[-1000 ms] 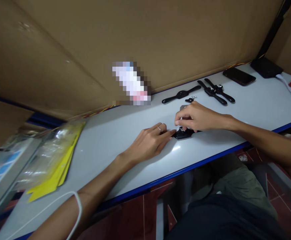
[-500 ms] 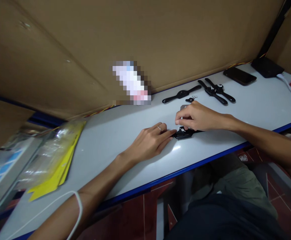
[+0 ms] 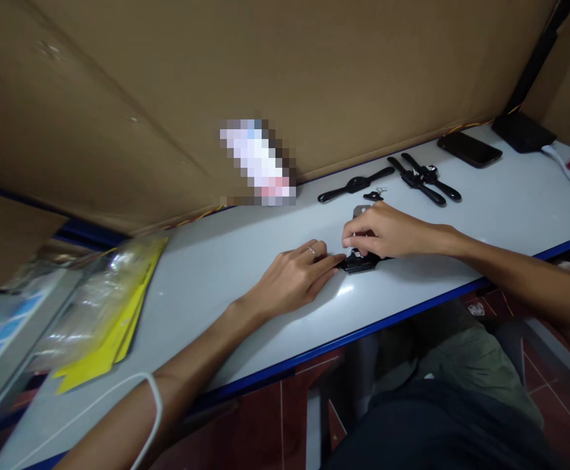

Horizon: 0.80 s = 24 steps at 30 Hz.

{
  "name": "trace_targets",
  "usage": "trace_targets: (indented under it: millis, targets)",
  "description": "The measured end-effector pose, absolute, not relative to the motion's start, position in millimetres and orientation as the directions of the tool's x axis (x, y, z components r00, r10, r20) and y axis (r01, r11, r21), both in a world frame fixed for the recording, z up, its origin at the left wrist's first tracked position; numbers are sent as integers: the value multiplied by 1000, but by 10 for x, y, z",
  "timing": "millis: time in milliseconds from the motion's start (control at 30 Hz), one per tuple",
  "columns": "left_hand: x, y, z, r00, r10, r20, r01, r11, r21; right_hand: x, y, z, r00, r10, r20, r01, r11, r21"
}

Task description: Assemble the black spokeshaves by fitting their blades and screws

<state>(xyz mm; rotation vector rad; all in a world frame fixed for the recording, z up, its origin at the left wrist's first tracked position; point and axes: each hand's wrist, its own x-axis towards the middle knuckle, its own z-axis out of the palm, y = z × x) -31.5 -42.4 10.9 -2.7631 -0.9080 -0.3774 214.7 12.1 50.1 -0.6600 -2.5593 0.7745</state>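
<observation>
A black spokeshave (image 3: 362, 264) lies on the white table, with a shiny metal part on its middle. My left hand (image 3: 297, 274), wearing a ring, has its fingers closed on the spokeshave's left handle, which it mostly hides. Over the middle of the tool is my right hand (image 3: 375, 232), its thumb and fingers pinched together; whatever lies between them is hidden. A flat grey metal piece (image 3: 362, 210) shows just behind the right fingers. Further back lies a small black part (image 3: 373, 196) beside tiny silver pieces (image 3: 381, 190).
Toward the cardboard wall (image 3: 314, 78) lie another black spokeshave (image 3: 356, 185) and two more side by side (image 3: 414, 179). A phone (image 3: 469, 149) and a black box with a white cable (image 3: 523, 132) sit at the back right. Yellow sheets and clear plastic (image 3: 113, 313) are at left.
Both hands stay in nearly the same place. The right hand's fingers shift slightly over the spokeshave, and a bit more of the grey metal piece shows.
</observation>
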Motion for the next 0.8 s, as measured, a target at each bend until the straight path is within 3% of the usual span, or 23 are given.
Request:
trace_targets:
  millis: [533, 800]
  targets:
    - [-328, -424, 95, 781, 536, 322, 592, -799, -105, 2138, 74, 511, -841, 532, 99, 350, 673, -652]
    - [-315, -425, 102, 780, 530, 334, 592, -798, -117, 2085, 23, 577, -849, 525, 64, 398, 714, -576]
